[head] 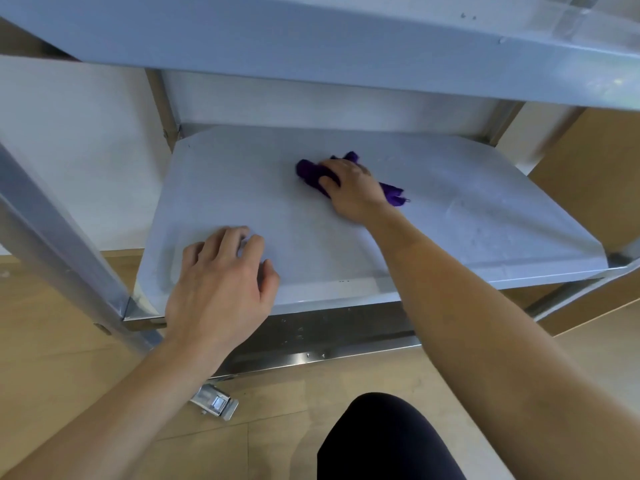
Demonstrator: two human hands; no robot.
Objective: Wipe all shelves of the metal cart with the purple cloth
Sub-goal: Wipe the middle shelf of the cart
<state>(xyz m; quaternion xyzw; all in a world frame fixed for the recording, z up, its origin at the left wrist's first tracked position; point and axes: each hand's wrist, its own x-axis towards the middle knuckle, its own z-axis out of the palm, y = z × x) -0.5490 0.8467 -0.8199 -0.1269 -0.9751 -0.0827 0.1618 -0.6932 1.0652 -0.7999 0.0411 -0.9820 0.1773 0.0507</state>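
Bunched purple cloth on cart's lower shelf

cloth: purple | shelf: silver-grey | floor: light wood | knee: black

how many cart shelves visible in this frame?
2. Lower shelf under both hands, being wiped; upper shelf across the top of view. Others may be out of frame.

No legible text, labels or numbers on the metal cart; dark specks near its front edge possibly marks, unreadable.
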